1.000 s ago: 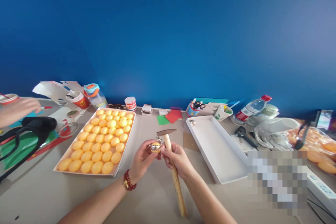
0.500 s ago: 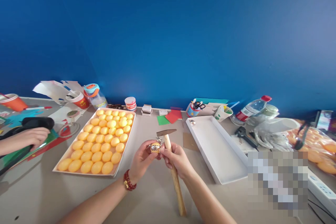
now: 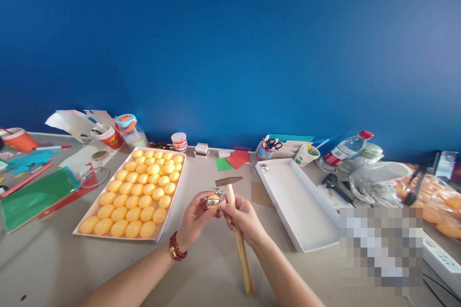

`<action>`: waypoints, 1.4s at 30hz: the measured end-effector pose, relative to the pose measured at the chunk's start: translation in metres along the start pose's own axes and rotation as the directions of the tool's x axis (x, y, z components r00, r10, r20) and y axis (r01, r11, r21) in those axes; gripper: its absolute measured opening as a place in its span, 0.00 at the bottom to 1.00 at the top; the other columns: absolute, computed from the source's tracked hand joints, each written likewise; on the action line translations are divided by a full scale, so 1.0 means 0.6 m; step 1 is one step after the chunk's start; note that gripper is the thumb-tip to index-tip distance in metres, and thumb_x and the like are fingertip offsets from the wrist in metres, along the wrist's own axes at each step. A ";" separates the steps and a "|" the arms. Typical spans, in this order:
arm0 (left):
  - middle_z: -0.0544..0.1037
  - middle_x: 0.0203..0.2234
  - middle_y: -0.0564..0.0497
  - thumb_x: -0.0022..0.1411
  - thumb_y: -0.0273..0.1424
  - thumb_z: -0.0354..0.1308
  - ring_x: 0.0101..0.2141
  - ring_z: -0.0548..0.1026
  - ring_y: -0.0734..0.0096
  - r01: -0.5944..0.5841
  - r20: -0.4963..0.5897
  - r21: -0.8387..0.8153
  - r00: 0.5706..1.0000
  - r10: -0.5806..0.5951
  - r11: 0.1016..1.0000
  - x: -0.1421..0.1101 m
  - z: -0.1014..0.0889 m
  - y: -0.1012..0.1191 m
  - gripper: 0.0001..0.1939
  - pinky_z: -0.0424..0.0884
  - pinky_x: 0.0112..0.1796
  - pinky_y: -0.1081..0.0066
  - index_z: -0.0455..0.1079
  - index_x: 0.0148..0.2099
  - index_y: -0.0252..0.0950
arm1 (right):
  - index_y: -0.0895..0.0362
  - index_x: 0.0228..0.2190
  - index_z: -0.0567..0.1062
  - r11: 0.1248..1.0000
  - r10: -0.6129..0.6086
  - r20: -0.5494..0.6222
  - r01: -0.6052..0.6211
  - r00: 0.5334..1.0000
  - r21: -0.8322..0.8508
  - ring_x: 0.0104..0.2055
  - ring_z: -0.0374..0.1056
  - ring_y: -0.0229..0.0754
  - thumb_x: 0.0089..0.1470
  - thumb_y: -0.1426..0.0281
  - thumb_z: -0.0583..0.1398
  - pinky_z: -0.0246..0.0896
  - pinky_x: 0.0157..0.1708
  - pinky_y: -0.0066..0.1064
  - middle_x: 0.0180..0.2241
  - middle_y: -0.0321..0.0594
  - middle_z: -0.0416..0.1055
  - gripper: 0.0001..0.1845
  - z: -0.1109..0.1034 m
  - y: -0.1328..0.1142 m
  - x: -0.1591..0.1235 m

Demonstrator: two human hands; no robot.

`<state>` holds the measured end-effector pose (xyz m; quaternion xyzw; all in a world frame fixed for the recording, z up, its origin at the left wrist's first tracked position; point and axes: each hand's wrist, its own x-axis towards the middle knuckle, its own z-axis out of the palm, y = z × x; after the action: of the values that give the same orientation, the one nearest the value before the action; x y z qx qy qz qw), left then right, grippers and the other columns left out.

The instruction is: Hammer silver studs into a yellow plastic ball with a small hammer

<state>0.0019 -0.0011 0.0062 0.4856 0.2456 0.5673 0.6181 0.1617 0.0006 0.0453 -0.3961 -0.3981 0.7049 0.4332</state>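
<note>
Near the middle of the table my left hand (image 3: 196,218) is closed on an orange ball with silver metal trim (image 3: 212,202). A short silver bead chain (image 3: 220,193) shows at its upper right. My right hand (image 3: 243,218) is wrapped round the wooden handle of a hammer (image 3: 242,254). The hammer stands head up, its dark metal head just above the ball, its handle slanting down toward me. The right fingertips meet the ball's right side; whether they grip it too I cannot tell. A red bead bracelet (image 3: 177,247) is on my left wrist.
Left stands a white tray (image 3: 158,238) with rows of orange balls (image 3: 133,214). A white tray (image 3: 306,237) at right holds one small silver piece (image 3: 264,168). Behind lie coloured paper (image 3: 238,158) and a pen cup (image 3: 265,153); a bottle (image 3: 342,151) and pliers-like tool (image 3: 336,187) are right.
Another person's hand and the black object it held at the left have gone out of view, uncovering the green sheet. My hands, the ball and the hammer have hardly moved.
</note>
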 end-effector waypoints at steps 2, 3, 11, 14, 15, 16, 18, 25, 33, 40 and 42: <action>0.77 0.42 0.45 0.63 0.28 0.59 0.33 0.76 0.69 -0.005 0.000 -0.001 1.000 0.005 1.000 0.000 0.000 0.000 0.15 0.75 0.38 0.63 0.67 0.52 0.38 | 0.58 0.30 0.70 1.000 -0.001 -0.004 0.001 1.000 -0.003 0.18 0.54 0.29 0.49 0.59 0.67 0.45 0.13 0.19 0.23 0.35 0.71 0.16 0.000 0.001 0.000; 0.77 0.42 0.45 0.63 0.28 0.59 0.33 0.76 0.69 -0.008 0.002 -0.002 1.000 0.008 1.000 0.001 0.000 -0.001 0.15 0.75 0.38 0.63 0.67 0.52 0.38 | 0.58 0.30 0.70 1.000 -0.003 -0.008 0.003 1.000 -0.009 0.18 0.54 0.29 0.49 0.59 0.67 0.45 0.13 0.19 0.23 0.35 0.71 0.16 0.001 0.001 0.000; 0.77 0.41 0.45 0.63 0.27 0.59 0.34 0.75 0.70 -0.010 0.012 -0.006 1.000 0.010 1.000 0.000 0.000 0.001 0.14 0.75 0.38 0.64 0.67 0.52 0.37 | 0.58 0.31 0.70 0.998 -0.016 -0.027 0.014 1.000 -0.057 0.17 0.53 0.28 0.50 0.59 0.66 0.46 0.13 0.19 0.24 0.35 0.71 0.16 0.001 0.004 0.000; 0.77 0.41 0.45 0.63 0.27 0.59 0.34 0.75 0.70 -0.017 0.010 -0.007 1.000 0.017 1.000 0.000 0.001 0.002 0.14 0.75 0.38 0.64 0.67 0.51 0.37 | 0.58 0.31 0.70 0.998 -0.016 -0.025 0.015 1.000 -0.057 0.17 0.53 0.27 0.50 0.59 0.66 0.46 0.13 0.19 0.24 0.35 0.71 0.16 0.000 0.004 0.001; 0.77 0.41 0.45 0.63 0.27 0.59 0.34 0.75 0.69 -0.019 0.009 -0.009 1.000 0.019 1.000 0.000 0.001 0.002 0.14 0.75 0.38 0.63 0.67 0.51 0.37 | 0.58 0.31 0.69 0.998 -0.016 -0.023 0.015 1.000 -0.058 0.17 0.52 0.27 0.50 0.59 0.66 0.46 0.13 0.19 0.24 0.35 0.71 0.16 0.000 0.004 0.001; 0.77 0.41 0.45 0.63 0.27 0.59 0.34 0.75 0.69 -0.020 0.007 -0.011 1.000 0.020 1.000 0.000 0.001 0.002 0.14 0.75 0.38 0.63 0.67 0.51 0.37 | 0.58 0.31 0.69 0.998 -0.016 -0.021 0.014 1.000 -0.059 0.17 0.52 0.27 0.50 0.59 0.66 0.46 0.13 0.19 0.24 0.36 0.71 0.16 0.000 0.005 0.001; 0.77 0.41 0.45 0.63 0.27 0.59 0.34 0.75 0.69 -0.021 0.008 -0.009 1.000 0.021 1.000 0.000 0.002 0.002 0.14 0.75 0.38 0.63 0.67 0.51 0.37 | 0.58 0.31 0.70 0.998 -0.017 -0.023 0.015 1.000 -0.064 0.18 0.53 0.28 0.50 0.59 0.66 0.47 0.13 0.19 0.24 0.36 0.71 0.17 0.000 0.005 0.001; 0.78 0.40 0.46 0.62 0.28 0.60 0.33 0.76 0.69 -0.009 -0.018 -0.008 1.000 0.008 1.000 0.000 0.003 0.004 0.14 0.75 0.38 0.63 0.68 0.50 0.37 | 0.57 0.31 0.69 0.995 -0.010 -0.032 0.007 0.999 -0.098 0.18 0.54 0.29 0.49 0.56 0.66 0.48 0.14 0.20 0.25 0.35 0.71 0.18 0.003 -0.001 -0.002; 0.78 0.39 0.45 0.61 0.29 0.61 0.33 0.76 0.68 0.001 -0.042 0.013 0.999 -0.001 1.000 0.000 0.004 0.007 0.14 0.75 0.38 0.63 0.68 0.50 0.36 | 0.57 0.31 0.69 0.993 -0.016 -0.029 0.013 0.999 -0.119 0.19 0.55 0.30 0.49 0.55 0.65 0.48 0.14 0.20 0.25 0.35 0.71 0.19 0.003 0.000 -0.001; 0.79 0.38 0.46 0.61 0.28 0.61 0.33 0.76 0.69 -0.007 -0.041 0.015 0.999 0.008 1.000 -0.001 0.001 0.002 0.14 0.75 0.38 0.64 0.68 0.50 0.36 | 0.57 0.31 0.68 0.989 -0.028 -0.027 0.023 0.999 -0.145 0.19 0.55 0.29 0.50 0.54 0.65 0.49 0.14 0.20 0.25 0.35 0.71 0.20 0.002 0.002 -0.002; 0.79 0.38 0.46 0.61 0.28 0.61 0.33 0.76 0.69 -0.010 -0.043 0.017 0.999 0.010 1.000 -0.001 0.000 0.001 0.14 0.75 0.38 0.64 0.68 0.50 0.36 | 0.57 0.31 0.68 0.989 -0.030 -0.031 0.025 0.999 -0.146 0.19 0.55 0.29 0.50 0.54 0.65 0.49 0.14 0.20 0.25 0.35 0.70 0.20 0.002 0.003 -0.002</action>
<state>0.0014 -0.0020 0.0068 0.4798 0.2612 0.5785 0.6057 0.1602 -0.0014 0.0443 -0.4326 -0.4466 0.6614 0.4194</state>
